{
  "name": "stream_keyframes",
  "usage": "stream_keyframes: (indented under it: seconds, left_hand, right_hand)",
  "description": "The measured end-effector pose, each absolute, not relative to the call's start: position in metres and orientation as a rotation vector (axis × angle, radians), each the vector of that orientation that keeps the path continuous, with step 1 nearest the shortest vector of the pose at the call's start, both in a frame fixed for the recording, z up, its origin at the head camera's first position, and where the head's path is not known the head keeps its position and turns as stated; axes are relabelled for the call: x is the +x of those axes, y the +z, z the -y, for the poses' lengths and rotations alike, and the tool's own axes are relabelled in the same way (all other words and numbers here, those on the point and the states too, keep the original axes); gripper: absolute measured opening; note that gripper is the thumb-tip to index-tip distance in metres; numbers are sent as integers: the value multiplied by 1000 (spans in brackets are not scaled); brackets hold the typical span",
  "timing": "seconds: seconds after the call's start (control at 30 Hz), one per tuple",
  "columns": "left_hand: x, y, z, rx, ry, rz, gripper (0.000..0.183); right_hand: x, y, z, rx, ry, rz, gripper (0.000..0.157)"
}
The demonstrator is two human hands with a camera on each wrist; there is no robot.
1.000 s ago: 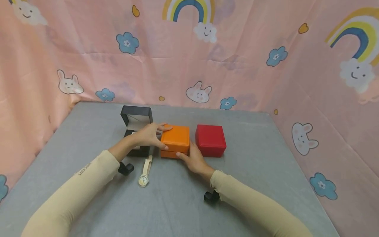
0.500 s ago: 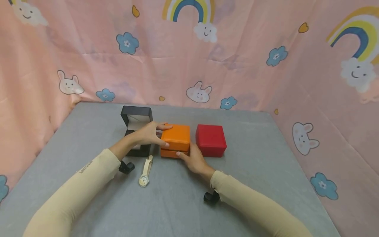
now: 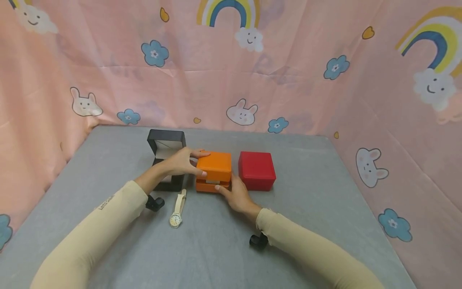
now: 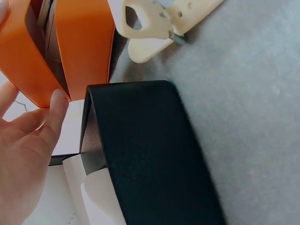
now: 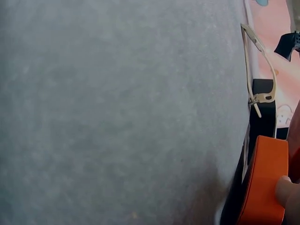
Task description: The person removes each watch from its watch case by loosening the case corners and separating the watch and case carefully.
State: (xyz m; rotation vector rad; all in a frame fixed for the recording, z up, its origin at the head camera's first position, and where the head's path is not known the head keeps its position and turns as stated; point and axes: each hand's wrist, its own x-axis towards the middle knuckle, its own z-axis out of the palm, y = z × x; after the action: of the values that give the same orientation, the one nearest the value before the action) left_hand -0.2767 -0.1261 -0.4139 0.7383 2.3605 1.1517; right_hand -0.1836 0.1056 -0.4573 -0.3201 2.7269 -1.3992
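Note:
An orange watch box (image 3: 214,162) stands mid-table, its lid partly raised with a gap along the front. My left hand (image 3: 179,162) grips the lid from the left side, thumb at the front and fingers over the top. Low on the right, my right hand (image 3: 238,195) holds the box's base, its thumb on the front. In the left wrist view, the orange lid (image 4: 23,51) is parted from the base (image 4: 84,42), and something pale shows inside. The right wrist view has my right thumb (image 5: 285,190) against the orange base (image 5: 265,176).
Left of the orange box, a black watch box (image 3: 167,138) stands with its lid up, partly behind my left hand. A closed red box (image 3: 257,168) is close on the right. A cream-strapped wristwatch (image 3: 176,214) lies in front. Pink curtains surround the grey table (image 3: 306,192).
My left hand has lifted the orange box's lid slightly, widening the gap above the base. The right hand has stayed on the base.

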Motion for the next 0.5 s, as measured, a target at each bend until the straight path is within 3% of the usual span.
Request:
stream_keyframes:
  seconds: [0.33, 0.5]
  left_hand:
    - [-278, -412, 125, 753, 1160, -2369, 79]
    - [-278, -412, 125, 732, 1153, -2370, 78]
  right_hand:
    - [-184, -453, -108, -232, -1340, -2739, 57]
    - [-185, -452, -108, -246, -1340, -2727, 52]
